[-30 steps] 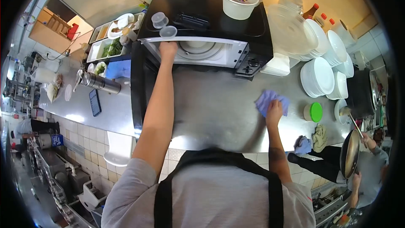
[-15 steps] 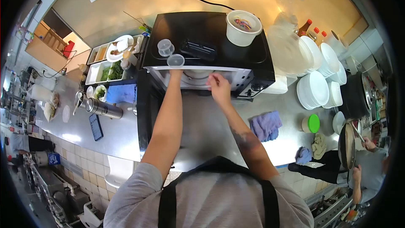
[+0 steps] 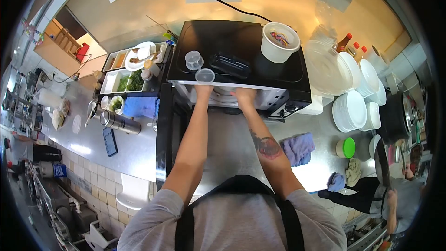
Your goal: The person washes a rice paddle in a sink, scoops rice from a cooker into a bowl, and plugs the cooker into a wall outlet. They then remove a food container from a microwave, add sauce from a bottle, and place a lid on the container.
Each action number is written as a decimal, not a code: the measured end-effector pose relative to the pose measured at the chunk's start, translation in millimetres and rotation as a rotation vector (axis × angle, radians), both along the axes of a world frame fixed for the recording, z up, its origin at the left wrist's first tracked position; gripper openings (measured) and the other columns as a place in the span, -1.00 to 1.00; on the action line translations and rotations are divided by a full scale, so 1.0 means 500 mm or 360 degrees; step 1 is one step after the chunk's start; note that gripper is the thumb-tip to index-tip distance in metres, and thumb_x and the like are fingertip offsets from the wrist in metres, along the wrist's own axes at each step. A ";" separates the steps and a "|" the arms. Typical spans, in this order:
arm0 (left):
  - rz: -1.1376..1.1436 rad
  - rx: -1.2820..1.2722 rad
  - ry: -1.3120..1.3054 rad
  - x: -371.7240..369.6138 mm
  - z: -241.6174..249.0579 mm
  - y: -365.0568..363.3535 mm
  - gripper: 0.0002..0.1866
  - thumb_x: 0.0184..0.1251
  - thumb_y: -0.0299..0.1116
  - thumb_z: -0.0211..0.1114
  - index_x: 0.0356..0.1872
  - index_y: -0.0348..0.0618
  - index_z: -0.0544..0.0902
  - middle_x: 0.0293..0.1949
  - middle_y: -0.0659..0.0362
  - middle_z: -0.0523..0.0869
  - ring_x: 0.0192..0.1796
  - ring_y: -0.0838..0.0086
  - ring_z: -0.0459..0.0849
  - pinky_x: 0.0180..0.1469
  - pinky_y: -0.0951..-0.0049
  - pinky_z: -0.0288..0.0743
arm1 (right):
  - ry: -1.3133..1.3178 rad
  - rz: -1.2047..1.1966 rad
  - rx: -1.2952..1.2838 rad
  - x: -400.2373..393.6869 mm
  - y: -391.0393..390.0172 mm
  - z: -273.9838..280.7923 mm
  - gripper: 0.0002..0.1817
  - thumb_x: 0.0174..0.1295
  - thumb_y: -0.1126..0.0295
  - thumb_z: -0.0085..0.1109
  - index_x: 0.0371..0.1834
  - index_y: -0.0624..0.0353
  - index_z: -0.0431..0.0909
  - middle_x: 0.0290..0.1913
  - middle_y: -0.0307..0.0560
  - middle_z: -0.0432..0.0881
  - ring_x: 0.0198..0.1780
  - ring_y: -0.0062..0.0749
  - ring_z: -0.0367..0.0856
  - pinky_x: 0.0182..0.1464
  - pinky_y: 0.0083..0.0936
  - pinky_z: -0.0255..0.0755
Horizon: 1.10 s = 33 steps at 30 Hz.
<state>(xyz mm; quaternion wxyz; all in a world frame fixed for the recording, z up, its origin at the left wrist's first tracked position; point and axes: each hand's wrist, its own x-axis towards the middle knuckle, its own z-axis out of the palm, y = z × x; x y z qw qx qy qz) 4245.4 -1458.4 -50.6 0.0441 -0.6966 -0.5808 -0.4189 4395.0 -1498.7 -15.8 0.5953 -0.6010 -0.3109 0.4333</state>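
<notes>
Both hands reach into the black microwave oven [image 3: 200,37], whose door [image 3: 166,135] hangs open on the left. My left hand [image 3: 204,91] is at the left part of the cavity, its fingers hidden behind the top edge and a clear plastic lid. My right hand [image 3: 245,95] is on the right side, with its fingertips mostly out of sight. Between them shows part of a round, pale dish or turntable [image 3: 223,95]; which it is I cannot make out. Whether either hand grips it is hidden.
On the microwave sit a white tub of rubber bands [image 3: 279,42], small clear cups [image 3: 193,60] and a black plastic tray [image 3: 230,65]. Stacked white bowls [image 3: 349,111] and a purple cloth [image 3: 298,149] lie right. A phone [image 3: 110,142] and flask [image 3: 120,122] are left. A co-worker [image 3: 402,200] holds a pan.
My right hand has gone deeper into the microwave, its fingers now largely hidden. My left hand stays inside. The whole view has shifted slightly, and the co-worker's pan has tilted.
</notes>
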 end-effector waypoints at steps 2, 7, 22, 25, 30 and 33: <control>0.0121 -0.0224 -0.0640 0.035 0.064 -0.053 -0.80 0.05 -0.48 0.21 -0.25 -0.23 0.63 -0.27 0.00 0.68 -0.19 0.18 0.65 -0.11 0.28 0.49 | 0.0043 0.0100 0.0036 0.006 -0.058 0.048 -0.73 0.21 0.54 -0.04 -0.02 0.41 0.39 -0.18 0.00 0.52 -0.32 -0.35 0.56 -0.34 -0.42 0.66; 0.0107 -0.0414 -0.1499 0.060 0.061 -0.187 -0.85 0.05 -0.56 0.21 -0.33 -0.38 0.64 -0.45 -0.03 0.69 -0.45 0.34 0.68 -0.33 0.37 0.52 | 0.0094 0.0149 0.0217 0.032 -0.184 0.018 -0.84 0.18 0.50 0.04 -0.28 0.42 0.45 -0.39 -0.05 0.56 -0.41 -0.46 0.58 -0.41 -0.53 0.64; 0.0136 -0.1143 -0.1847 0.220 -0.030 -0.702 -0.79 0.28 -0.54 0.11 -0.13 -0.42 0.57 -0.40 0.11 0.65 -0.49 0.56 0.59 -0.41 0.58 0.57 | 0.0174 0.0660 -0.0029 0.264 -0.637 -0.123 -0.91 0.27 0.53 -0.05 -0.34 0.36 0.37 0.01 -0.06 0.43 -0.06 -0.36 0.53 -0.07 -0.37 0.61; -0.0041 -0.1310 -0.1821 0.198 -0.037 -0.718 -0.73 0.25 -0.51 0.12 -0.07 -0.46 0.55 -0.13 -0.01 0.62 -0.34 0.49 0.66 -0.32 0.53 0.57 | -0.0189 0.1025 -0.0121 0.380 -0.632 -0.120 -0.90 0.22 0.50 0.05 -0.28 0.33 0.43 -0.04 -0.12 0.48 -0.11 -0.49 0.54 -0.21 -0.46 0.57; -0.0308 -0.1147 -0.1136 0.170 0.181 -0.772 -0.60 0.19 -0.52 0.14 0.10 -0.32 0.45 -0.06 -0.06 0.58 -0.07 0.37 0.62 -0.05 0.43 0.51 | -0.1783 0.0438 0.0282 0.463 -0.561 -0.073 -0.80 0.03 0.42 0.26 -0.31 0.24 0.51 -0.29 0.03 0.55 -0.25 -0.11 0.55 -0.21 -0.31 0.42; -0.0431 -0.0509 -0.0478 0.108 0.342 -0.780 -0.74 0.11 -0.52 0.22 -0.13 -0.28 0.61 -0.15 0.03 0.65 -0.07 0.29 0.61 0.01 0.35 0.46 | -0.1769 0.0312 -0.0090 0.544 -0.532 -0.162 -0.79 0.02 0.38 0.27 -0.31 0.22 0.52 -0.31 0.04 0.53 -0.23 -0.01 0.52 -0.16 -0.24 0.40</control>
